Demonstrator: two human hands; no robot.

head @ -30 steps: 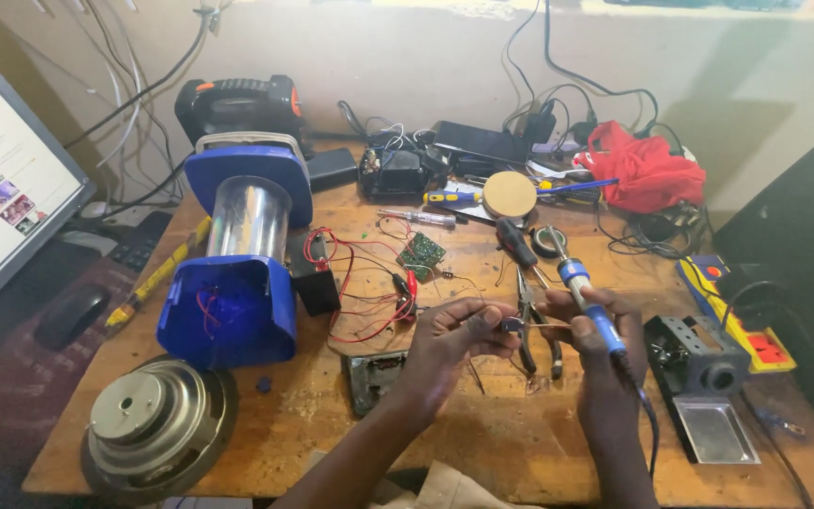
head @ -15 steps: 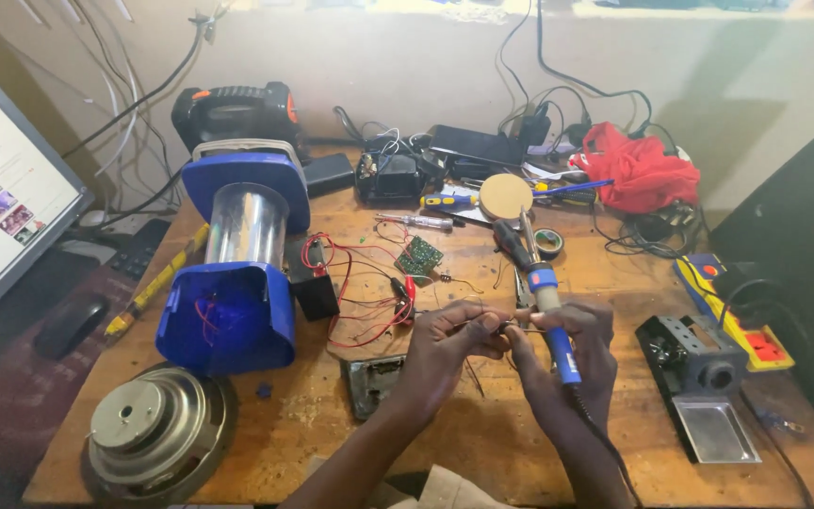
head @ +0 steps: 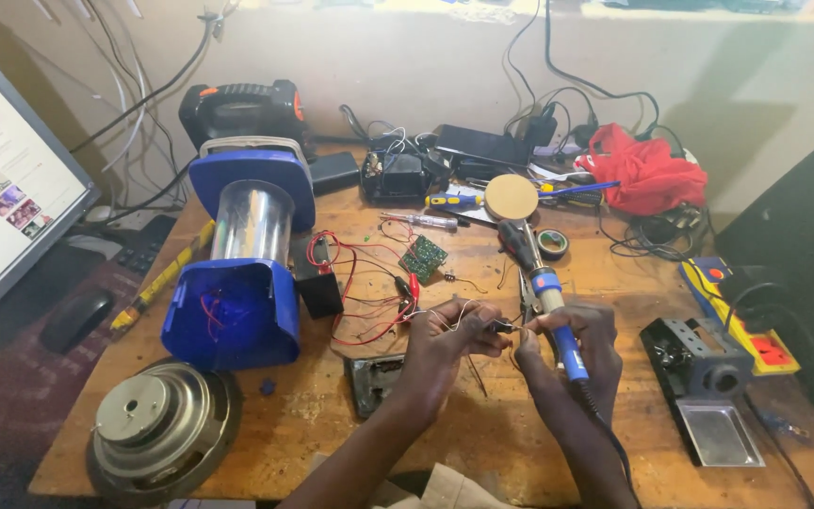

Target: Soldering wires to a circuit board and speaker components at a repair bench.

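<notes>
Head view of a cluttered wooden counter (head: 266, 434). Left hand (head: 445, 344), near centre, pinches a small dark component (head: 499, 326) with thin white wires (head: 454, 316) between thumb and fingertips; its grip is narrow and closed on that part. Right hand (head: 581, 344), just beside it at 3 o'clock, has its grip wrapped around the blue handle of a soldering iron (head: 558, 325), whose shaft runs up toward 12 o'clock; the fingertips of both hands nearly meet over the component.

At 9 o'clock of the hands lies a blue lantern-like housing (head: 242, 254) with a clear cylinder, on its side, red wires (head: 360, 292) trailing from it toward the hands. A small green circuit board (head: 423, 257) sits at 11 o'clock. A loose speaker driver (head: 157, 429) rests at 8 o'clock near the counter's front edge. A soldering-iron stand (head: 704, 368) with a metal tray lies at 3 o'clock, well apart. A red cloth (head: 647, 174) is at 1 o'clock, far back; a round tan disc (head: 511, 196) at 12 o'clock. A monitor (head: 2, 188) fills the far 9 o'clock edge.
</notes>
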